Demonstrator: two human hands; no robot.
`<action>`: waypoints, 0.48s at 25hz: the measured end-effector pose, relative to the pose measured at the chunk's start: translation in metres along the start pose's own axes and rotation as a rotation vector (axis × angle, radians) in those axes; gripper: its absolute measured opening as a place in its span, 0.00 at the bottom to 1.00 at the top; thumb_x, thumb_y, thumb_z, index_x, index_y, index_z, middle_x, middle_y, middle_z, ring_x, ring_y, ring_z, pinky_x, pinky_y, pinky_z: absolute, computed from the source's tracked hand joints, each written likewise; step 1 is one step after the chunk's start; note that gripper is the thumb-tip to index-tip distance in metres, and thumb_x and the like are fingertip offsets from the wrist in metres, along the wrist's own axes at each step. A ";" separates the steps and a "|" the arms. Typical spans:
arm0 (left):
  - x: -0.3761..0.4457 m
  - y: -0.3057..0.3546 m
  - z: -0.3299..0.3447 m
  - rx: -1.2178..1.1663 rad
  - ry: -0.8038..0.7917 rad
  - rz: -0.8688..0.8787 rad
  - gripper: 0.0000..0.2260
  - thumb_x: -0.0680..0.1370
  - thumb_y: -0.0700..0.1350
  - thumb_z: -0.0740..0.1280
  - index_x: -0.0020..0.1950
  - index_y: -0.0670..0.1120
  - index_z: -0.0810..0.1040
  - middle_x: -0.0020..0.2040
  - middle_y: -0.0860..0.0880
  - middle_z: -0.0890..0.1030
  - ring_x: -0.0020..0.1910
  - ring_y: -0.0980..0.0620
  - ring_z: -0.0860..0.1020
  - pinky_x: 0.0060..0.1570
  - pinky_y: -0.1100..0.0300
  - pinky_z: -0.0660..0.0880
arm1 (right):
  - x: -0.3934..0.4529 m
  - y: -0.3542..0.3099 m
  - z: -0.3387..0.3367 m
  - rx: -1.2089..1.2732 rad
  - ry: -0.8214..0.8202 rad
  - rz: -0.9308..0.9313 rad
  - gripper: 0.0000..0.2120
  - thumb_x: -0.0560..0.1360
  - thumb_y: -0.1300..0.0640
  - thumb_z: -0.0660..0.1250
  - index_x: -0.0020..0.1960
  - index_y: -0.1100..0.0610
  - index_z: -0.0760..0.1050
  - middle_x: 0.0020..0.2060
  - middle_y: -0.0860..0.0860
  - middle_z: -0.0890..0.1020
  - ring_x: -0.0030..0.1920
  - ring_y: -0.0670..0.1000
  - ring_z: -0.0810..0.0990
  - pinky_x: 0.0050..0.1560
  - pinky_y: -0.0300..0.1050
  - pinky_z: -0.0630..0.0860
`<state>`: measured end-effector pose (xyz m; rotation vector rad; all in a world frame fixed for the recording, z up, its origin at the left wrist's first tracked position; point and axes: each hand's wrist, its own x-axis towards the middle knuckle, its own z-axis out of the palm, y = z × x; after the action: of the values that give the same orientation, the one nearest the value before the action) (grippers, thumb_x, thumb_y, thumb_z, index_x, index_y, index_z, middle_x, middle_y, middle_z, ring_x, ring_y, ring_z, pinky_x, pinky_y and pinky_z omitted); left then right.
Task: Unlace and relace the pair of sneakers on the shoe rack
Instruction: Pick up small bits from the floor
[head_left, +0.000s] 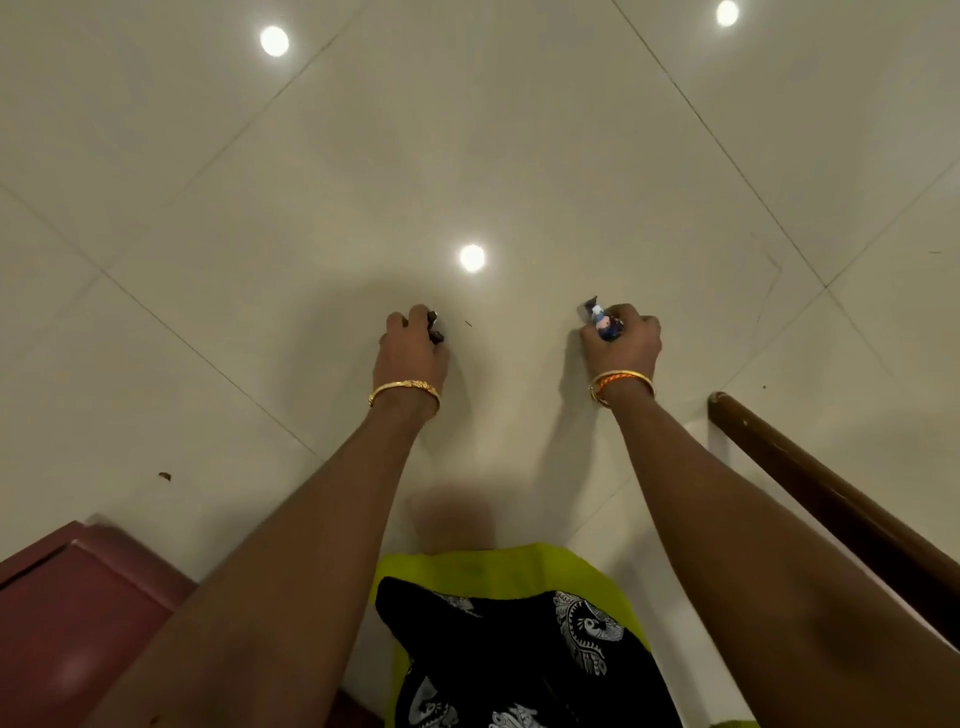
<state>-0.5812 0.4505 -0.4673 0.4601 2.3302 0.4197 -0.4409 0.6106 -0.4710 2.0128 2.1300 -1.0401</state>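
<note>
1. The person's left hand (413, 340) reaches down toward the pale tiled floor (519, 156), its fingers curled round a small dark object (435, 327) too small to identify.
2. The right hand (623, 338), well apart from the left hand and level with it, has its fingers curled round a small blue and white object (602, 319) whose tip sticks out past the knuckles; what it is cannot be told.
3. No sneakers and no shoe rack show anywhere in this view, so their place cannot be told.
4. A gold bangle (404, 392) sits on the left wrist; on the right wrist are a gold bangle with an orange band (621, 384).
5. Near the person, left of the left forearm, lies the corner of a maroon surface (67, 613).
6. Right of the right forearm, a dark brown wooden rail (831, 499) runs diagonally; its rounded end stands beside the right wrist.
7. Between the two forearms hangs a black patterned garment with a lime green edge (519, 649).
8. Three round light reflections shine on the floor, one (471, 257) beyond and between the hands.
</note>
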 end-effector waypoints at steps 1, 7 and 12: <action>-0.006 0.003 -0.006 -0.094 0.020 -0.018 0.15 0.76 0.40 0.64 0.62 0.40 0.71 0.57 0.39 0.71 0.49 0.41 0.74 0.43 0.59 0.66 | -0.006 -0.005 -0.003 0.045 0.009 0.033 0.08 0.72 0.61 0.67 0.50 0.62 0.77 0.44 0.57 0.73 0.41 0.52 0.72 0.42 0.37 0.67; -0.073 0.030 -0.079 -0.759 0.040 -0.377 0.06 0.78 0.44 0.62 0.53 0.44 0.69 0.45 0.46 0.77 0.41 0.46 0.78 0.43 0.55 0.75 | -0.056 -0.076 -0.050 0.750 -0.264 0.530 0.08 0.73 0.67 0.57 0.37 0.61 0.71 0.31 0.57 0.77 0.29 0.55 0.78 0.32 0.43 0.78; -0.157 0.045 -0.196 -1.008 0.064 -0.541 0.08 0.79 0.48 0.62 0.52 0.44 0.70 0.41 0.50 0.77 0.35 0.54 0.77 0.34 0.60 0.73 | -0.134 -0.169 -0.114 0.748 -0.558 0.414 0.10 0.75 0.62 0.54 0.37 0.59 0.71 0.30 0.53 0.81 0.34 0.52 0.80 0.39 0.43 0.75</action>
<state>-0.6020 0.3888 -0.2208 -0.6485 1.8658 1.2180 -0.5235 0.5578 -0.2477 1.8994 1.0638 -2.1769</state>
